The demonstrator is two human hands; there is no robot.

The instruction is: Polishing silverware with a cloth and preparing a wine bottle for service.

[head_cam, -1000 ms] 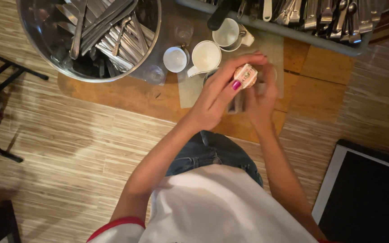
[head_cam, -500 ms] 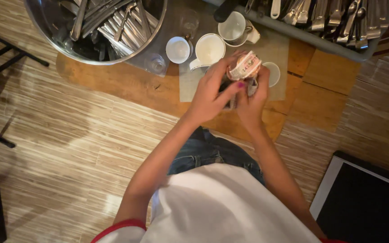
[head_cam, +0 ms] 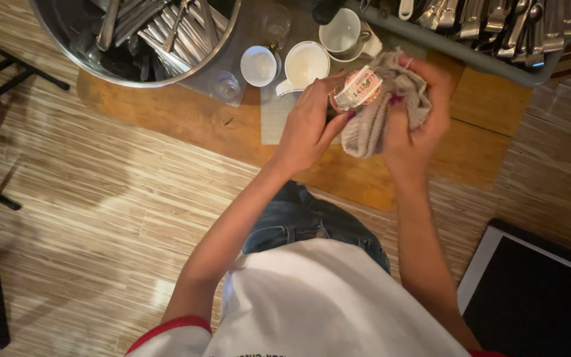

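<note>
A small round glass jar with a pale printed paper label (head_cam: 355, 89) is held in the air above the brown wooden bench (head_cam: 186, 119), tipped so its labelled end faces up toward the camera. The left hand (head_cam: 308, 122) is closed around the jar's side, fingers curled over it and thumb beneath. The right hand (head_cam: 418, 112) is closed on a crumpled beige-grey cloth (head_cam: 378, 109), pressing it against the jar's other side, so the jar sits between the two hands, touching both.

To wipe it well, it seems best to keep the left hand's grip firm and turn the jar slowly while the cloth rubs all round, working over the bench in case the glass slips.

Just beyond the jar stand a white ceramic cup (head_cam: 305, 64), a smaller white cup (head_cam: 259, 66) and a white mug (head_cam: 345, 33), with a clear drinking glass (head_cam: 277, 20) near them. Farther left of the jar is a large round steel bowl (head_cam: 133, 73) full of cutlery; behind and to the jar's right, a grey plastic tray (head_cam: 490, 59) of cutlery. Below the jar, striped wooden flooring (head_cam: 100, 218).
</note>
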